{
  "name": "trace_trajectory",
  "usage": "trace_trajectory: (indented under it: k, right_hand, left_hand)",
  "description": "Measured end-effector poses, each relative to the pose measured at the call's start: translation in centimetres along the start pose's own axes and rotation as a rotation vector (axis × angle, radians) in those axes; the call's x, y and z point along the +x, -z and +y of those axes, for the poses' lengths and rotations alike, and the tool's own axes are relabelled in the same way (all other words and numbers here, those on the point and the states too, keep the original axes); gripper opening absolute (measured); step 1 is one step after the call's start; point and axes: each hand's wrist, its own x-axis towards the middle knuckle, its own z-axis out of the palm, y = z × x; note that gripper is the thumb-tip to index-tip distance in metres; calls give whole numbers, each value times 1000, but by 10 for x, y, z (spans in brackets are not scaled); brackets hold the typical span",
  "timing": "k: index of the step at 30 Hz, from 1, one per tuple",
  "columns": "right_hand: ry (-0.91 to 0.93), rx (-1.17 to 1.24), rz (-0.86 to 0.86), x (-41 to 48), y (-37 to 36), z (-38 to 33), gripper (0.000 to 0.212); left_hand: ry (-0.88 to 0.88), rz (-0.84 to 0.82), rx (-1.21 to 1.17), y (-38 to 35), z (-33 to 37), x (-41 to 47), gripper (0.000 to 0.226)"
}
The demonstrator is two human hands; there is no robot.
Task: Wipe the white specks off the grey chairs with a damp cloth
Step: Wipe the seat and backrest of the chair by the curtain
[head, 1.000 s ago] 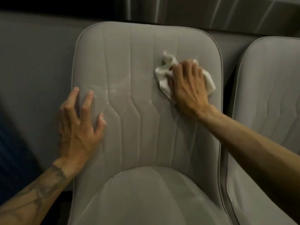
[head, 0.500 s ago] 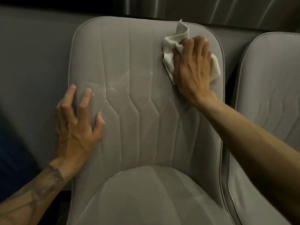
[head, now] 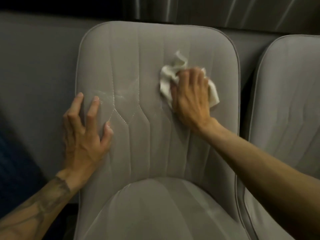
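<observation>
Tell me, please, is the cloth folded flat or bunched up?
Bunched up: the cloth sticks out in crumpled folds around the right hand pressing it.

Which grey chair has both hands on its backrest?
The centre chair: left hand rests on it, right hand presses the cloth there; the chair at right has neither.
</observation>
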Motion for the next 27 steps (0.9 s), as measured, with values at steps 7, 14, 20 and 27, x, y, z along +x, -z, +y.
trace_trajectory:
  k: [7, 14, 20, 27]
  right_hand:
    - [79, -19, 41, 66, 11, 32, 24]
    - [149, 22, -50, 8, 9, 7, 29]
    - [-48, -17, 103, 81, 11, 38, 29]
    - [235, -31, -151, -18, 11, 17, 25]
  left_hand:
    - [15, 2, -8, 2, 3, 1, 65]
    - [4, 13, -2, 1, 2, 0, 64]
    - [13, 15, -1, 1, 3, 1, 64]
    - [11, 8, -8, 2, 5, 0, 63]
